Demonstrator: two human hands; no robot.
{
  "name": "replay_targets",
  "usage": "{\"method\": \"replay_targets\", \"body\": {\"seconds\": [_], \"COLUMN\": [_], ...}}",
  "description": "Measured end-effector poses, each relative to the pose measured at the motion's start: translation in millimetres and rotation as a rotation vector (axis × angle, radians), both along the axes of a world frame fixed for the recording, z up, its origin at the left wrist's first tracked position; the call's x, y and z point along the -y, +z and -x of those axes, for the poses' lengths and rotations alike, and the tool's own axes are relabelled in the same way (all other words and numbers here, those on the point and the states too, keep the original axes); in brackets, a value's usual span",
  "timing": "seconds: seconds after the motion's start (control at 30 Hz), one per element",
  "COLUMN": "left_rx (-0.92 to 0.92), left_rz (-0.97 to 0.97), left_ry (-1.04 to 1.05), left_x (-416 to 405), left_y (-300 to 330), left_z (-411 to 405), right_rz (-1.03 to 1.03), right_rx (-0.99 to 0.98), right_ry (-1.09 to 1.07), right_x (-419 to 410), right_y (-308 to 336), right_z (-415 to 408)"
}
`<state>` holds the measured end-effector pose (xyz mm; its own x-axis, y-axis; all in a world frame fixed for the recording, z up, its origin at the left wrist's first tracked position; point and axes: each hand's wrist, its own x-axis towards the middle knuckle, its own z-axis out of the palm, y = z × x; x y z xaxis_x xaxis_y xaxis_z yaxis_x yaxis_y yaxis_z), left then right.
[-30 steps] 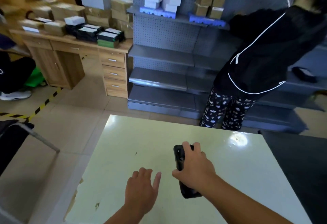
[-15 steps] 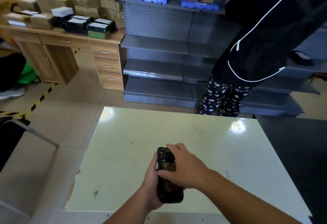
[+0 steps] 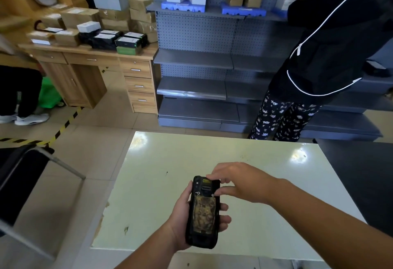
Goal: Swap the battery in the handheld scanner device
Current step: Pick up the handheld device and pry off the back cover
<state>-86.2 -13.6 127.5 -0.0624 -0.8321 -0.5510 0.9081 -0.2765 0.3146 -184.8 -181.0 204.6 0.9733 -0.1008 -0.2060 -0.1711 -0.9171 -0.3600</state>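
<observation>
Your left hand [image 3: 180, 219] cradles the scanner [image 3: 203, 213] back-up above the worktop [image 3: 265, 162], fingers wrapped around both long edges. Your right hand [image 3: 240, 181] hovers at its top end, thumb and fingers loosely spread, their tips touching the casing near the two small latches. The scanner looks rigid, chunky and fairly heavy for one palm, its rubbery shell likely grippy. The worn panel [image 3: 204, 213] on the back is probably the battery cover; keep gripping the sides, clear of it, and work the latches with fingertips.
</observation>
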Motion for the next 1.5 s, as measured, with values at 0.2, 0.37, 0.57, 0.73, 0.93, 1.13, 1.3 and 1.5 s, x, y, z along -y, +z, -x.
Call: {"method": "replay_targets", "body": {"seconds": [0.2,0.37,0.57,0.73,0.93,1.13,1.3,1.5], "left_rx": [-0.034,-0.052,-0.072,-0.026,0.038,0.063,0.070,0.107], "left_rz": [0.021,0.042,0.059,0.045,-0.015,-0.048,-0.068,-0.109], "left_ry": [0.005,-0.004,0.020,0.107,0.202,0.202,0.216,0.206], "left_x": [-6.4,-11.1,-14.7,-15.6,-18.9,-23.4,-22.1,-20.7], "left_y": [2.1,7.4,13.2,13.3,21.3,20.3,26.0,27.5], "left_z": [-1.4,-2.0,-0.9,-0.2,-3.5,-2.8,1.1,4.5], "right_rz": [0.308,0.402,0.299,-0.010,-0.104,-0.089,-0.095,-0.123], "right_rx": [0.047,0.100,0.116,0.192,0.271,0.287,0.382,0.360], "right_ry": [0.211,0.335,0.371,-0.068,-0.281,-0.322,-0.396,-0.454], "right_x": [-8.7,-7.6,-7.0,-28.7,-61.0,-67.1,-78.3,-81.2], "right_y": [-4.6,-0.9,8.4,1.8,-17.4,-15.0,-24.0,-27.2], "right_z": [-0.7,1.3,-4.5,-14.4,-33.7,-35.3,-29.8,-26.1]}}
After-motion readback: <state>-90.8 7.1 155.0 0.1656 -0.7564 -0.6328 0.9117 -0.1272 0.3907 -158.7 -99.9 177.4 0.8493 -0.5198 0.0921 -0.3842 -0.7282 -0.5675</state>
